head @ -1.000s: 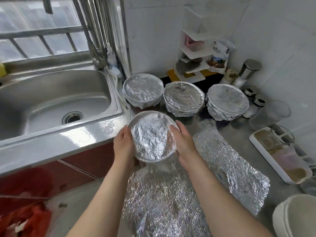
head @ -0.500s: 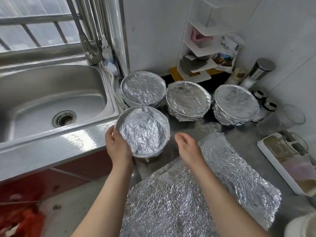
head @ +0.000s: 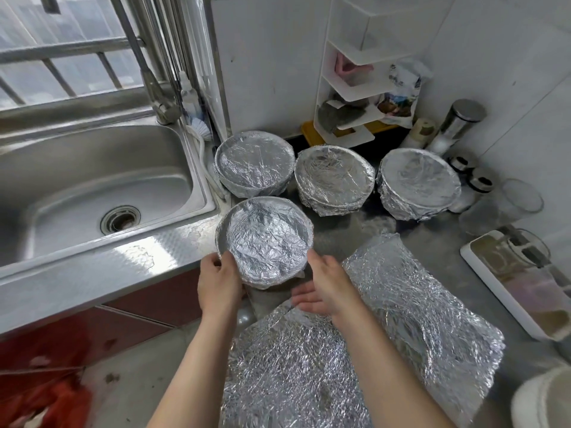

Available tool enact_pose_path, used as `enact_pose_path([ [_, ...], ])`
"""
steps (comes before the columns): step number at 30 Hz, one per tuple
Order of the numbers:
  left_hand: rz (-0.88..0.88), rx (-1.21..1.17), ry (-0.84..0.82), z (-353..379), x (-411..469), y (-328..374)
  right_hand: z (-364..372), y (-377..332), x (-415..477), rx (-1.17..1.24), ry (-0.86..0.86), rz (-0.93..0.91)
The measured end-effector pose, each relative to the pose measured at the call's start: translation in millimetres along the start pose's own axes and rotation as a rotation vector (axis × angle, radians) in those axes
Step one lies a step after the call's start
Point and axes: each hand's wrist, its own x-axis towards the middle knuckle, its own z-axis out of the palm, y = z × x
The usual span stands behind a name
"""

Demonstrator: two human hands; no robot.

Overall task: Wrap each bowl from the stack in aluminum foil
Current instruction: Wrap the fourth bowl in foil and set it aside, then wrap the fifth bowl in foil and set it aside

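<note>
- While the left hand (head: 219, 282) gripped the near-left rim of a round bowl wrapped in crinkled silver aluminum foil (head: 267, 242), fingers curled round the edge, that bowl was just right of the sink's near-right corner, its covered mouth tipped slightly toward the viewer.
- The right hand (head: 327, 285) lay open at the bowl's near-right side, fingers straight and pointing left below the rim; whether it touched the bowl could not be told.
- Three more foil-covered bowls stood in a row on the far part of the grey metal counter (head: 340, 236): the left wrapped bowl (head: 254, 162) just beyond the held one, the middle wrapped bowl (head: 333, 177) and the right wrapped bowl (head: 418, 182) beside it.
- Two crumpled silver foil sheets lay flat on the counter, the near sheet (head: 293, 366) under the forearms and the right sheet (head: 426, 304) just beside it.
- A stainless steel sink (head: 92, 186) filled the left.
- A white plastic corner shelf (head: 349, 88) stood at the far wall.
- White stacked bowls (head: 543, 400) showed partly at the near-right corner.
</note>
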Motion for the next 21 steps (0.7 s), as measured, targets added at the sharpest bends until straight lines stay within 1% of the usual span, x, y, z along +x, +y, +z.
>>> enact_pose_path([
  [2,0.041,0.043,0.019,-1.5,-4.0,2.3,3.8,-3.1,1.8,-0.065,0.055,-0.085],
  [5,0.099,0.110,0.033,-2.5,-4.6,4.4,8.7,-9.1,6.2,-0.354,0.151,-0.259],
  [7,0.115,0.130,0.008,-1.5,-3.5,5.3,11.5,-11.9,8.0,-0.446,0.186,-0.322],
  [9,0.102,0.099,-0.045,-1.9,-0.6,5.6,11.2,-13.4,8.7,-0.436,0.180,-0.328],
  [11,0.066,0.039,-0.034,-3.8,0.3,6.0,5.5,-12.8,8.1,-0.421,0.162,-0.315],
  [12,0.075,0.047,0.012,-5.6,-5.2,6.1,-1.7,-10.8,3.6,-0.438,0.164,-0.304],
  [14,0.142,0.093,0.160,-12.3,-18.1,2.3,-20.9,-1.5,-2.9,-0.510,0.203,-0.287],
  [15,0.179,0.126,0.182,-14.7,-29.7,-2.2,-34.3,8.1,-9.5,-0.544,0.233,-0.271],
  [16,0.216,0.180,0.151,-15.4,-37.4,-10.6,-47.5,18.6,-14.8,-0.581,0.264,-0.250],
  [17,0.258,0.270,0.077,-15.2,-45.6,-19.0,-60.8,30.5,-19.5,-0.613,0.300,-0.233],
  [19,0.356,0.563,-0.124,-9.9,-56.4,-38.7,-86.3,60.3,-31.9,-0.688,0.374,-0.164],
  [21,0.439,0.788,-0.253,-4.0,-59.3,-49.6,-103.1,90.2,-43.7,-0.766,0.438,-0.070],
])
